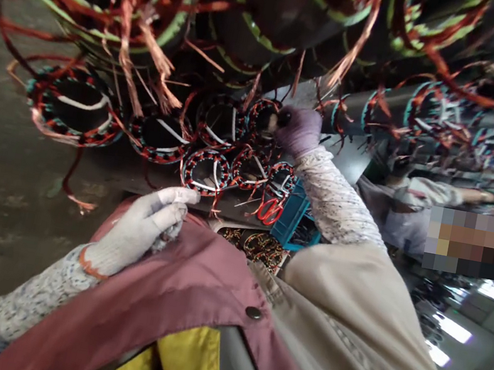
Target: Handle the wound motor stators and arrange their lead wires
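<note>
My right hand [301, 131], in a purplish glove, reaches to a small wound motor stator [264, 111] in the back row. Its fingers are curled at the ring's right edge, and the glove hides that side. My left hand [152, 219], in a white knit glove, hovers in front of the apron with fingers loosely stretched and slightly bent. Nothing shows in it. Nearest to its fingertips is another wound stator [206, 171] with copper windings and white sleeving. More stators, one at the left [76, 107] and one beside it [159, 138], have loose copper leads.
Large stators [161, 23] with green insulation and frayed copper leads crowd the top. Red-handled scissors [270, 211] lie beside a blue crate [290, 212]. A container below holds small wound rings [260, 246]. Another person [415, 208] is at the right, near more stators [432, 109].
</note>
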Tool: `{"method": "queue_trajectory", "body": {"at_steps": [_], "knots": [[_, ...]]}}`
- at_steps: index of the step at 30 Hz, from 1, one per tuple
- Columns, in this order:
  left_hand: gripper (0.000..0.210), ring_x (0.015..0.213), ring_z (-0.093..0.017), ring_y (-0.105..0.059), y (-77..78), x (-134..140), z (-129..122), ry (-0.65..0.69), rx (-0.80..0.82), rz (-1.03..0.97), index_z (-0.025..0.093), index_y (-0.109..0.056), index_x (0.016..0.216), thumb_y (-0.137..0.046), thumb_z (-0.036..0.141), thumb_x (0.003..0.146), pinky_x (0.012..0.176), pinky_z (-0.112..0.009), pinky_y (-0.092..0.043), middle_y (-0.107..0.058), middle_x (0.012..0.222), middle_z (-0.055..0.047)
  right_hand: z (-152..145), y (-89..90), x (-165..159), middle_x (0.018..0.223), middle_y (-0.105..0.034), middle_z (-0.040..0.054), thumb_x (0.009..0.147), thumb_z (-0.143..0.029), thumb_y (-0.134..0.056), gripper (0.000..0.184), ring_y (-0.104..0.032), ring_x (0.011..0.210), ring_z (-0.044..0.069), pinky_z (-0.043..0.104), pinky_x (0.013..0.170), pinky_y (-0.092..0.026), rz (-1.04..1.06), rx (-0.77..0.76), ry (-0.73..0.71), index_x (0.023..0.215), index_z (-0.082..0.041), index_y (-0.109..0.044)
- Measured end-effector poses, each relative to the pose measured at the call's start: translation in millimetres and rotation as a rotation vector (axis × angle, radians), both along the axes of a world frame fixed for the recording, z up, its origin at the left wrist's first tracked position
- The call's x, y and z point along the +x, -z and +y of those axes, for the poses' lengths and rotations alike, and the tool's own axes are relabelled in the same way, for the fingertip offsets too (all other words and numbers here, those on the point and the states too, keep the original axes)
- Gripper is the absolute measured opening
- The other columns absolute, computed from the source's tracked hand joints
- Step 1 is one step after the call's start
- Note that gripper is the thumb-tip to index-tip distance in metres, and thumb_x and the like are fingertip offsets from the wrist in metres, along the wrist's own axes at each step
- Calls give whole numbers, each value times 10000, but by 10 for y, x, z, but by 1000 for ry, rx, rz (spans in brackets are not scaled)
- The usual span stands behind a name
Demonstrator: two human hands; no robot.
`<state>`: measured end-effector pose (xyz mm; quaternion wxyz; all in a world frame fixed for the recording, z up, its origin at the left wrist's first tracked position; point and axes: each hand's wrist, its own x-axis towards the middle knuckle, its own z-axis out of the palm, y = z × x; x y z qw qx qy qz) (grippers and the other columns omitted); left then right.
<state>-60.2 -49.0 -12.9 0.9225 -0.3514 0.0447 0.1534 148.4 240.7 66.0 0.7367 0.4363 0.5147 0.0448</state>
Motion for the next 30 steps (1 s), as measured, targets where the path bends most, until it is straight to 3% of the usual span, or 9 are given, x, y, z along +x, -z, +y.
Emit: {"method": "queue_trajectory", "body": {"at_steps": [5, 8, 10, 13, 17, 21, 24, 30], "knots": [[556, 405, -70, -326, 81, -12, -68, -6, -4, 40, 149, -672, 1186, -730, 544, 799, 390, -193, -240, -459, 512, 87, -174, -413, -392, 787, -718, 70, 888, -382, -679, 212, -689, 816, 224, 358, 761, -575, 249, 172, 162, 843, -179, -720], [558, 406, -73, -336, 119, -14, -77, -21, 7, 31, 152, -678, 1180, -738, 547, 790, 388, -194, -250, -459, 519, 85, -431, -583, -455, 715, -714, 58, 821, -326, -723, 161, -691, 736, 224, 330, 698, -541, 72, 153, 194, 787, -169, -725], [551, 405, -72, -334, 137, -17, -94, -20, 24, 17, 155, -679, 1179, -741, 541, 791, 384, -194, -244, -463, 524, 84, -581, -595, -426, 740, -741, 74, 816, -319, -714, 157, -719, 765, 251, 331, 708, -531, -95, 81, 164, 813, -166, -751], [537, 401, -66, -325, 158, -22, -142, -11, 13, 15, 157, -673, 1173, -746, 529, 791, 377, -191, -231, -470, 528, 85, -729, -520, -374, 826, -782, 96, 844, -337, -679, 196, -751, 857, 287, 334, 736, -530, -262, -28, 101, 892, -180, -785], [540, 394, -64, -328, 188, -26, -213, -6, -41, 14, 156, -657, 1179, -747, 524, 794, 373, -186, -231, -465, 517, 92, -781, -456, -423, 820, -781, 111, 829, -337, -689, 180, -754, 871, 311, 349, 731, -532, -318, -82, 58, 867, -186, -781], [541, 395, -58, -323, 209, -33, -249, -20, -88, 15, 150, -650, 1174, -756, 514, 788, 375, -182, -236, -470, 518, 94, -624, -442, -589, 734, -734, 72, 842, -340, -672, 171, -711, 752, 248, 347, 708, -538, -19, 104, 86, 798, -186, -733], [543, 396, -54, -317, 204, -49, -258, -42, -119, 19, 144, -649, 1159, -762, 512, 776, 377, -180, -239, -469, 515, 97, -469, -296, -668, 720, -702, 38, 870, -356, -648, 184, -665, 721, 193, 319, 703, -546, 296, 232, 120, 791, -199, -701], [593, 395, -56, -306, 195, -83, -308, -26, -195, 19, 131, -643, 1156, -777, 520, 730, 371, -180, -227, -466, 508, 99, -521, 160, -429, 743, -709, 57, 845, -406, -687, 232, -690, 765, 221, 347, 750, -581, 362, 122, 157, 822, -177, -713]]}}
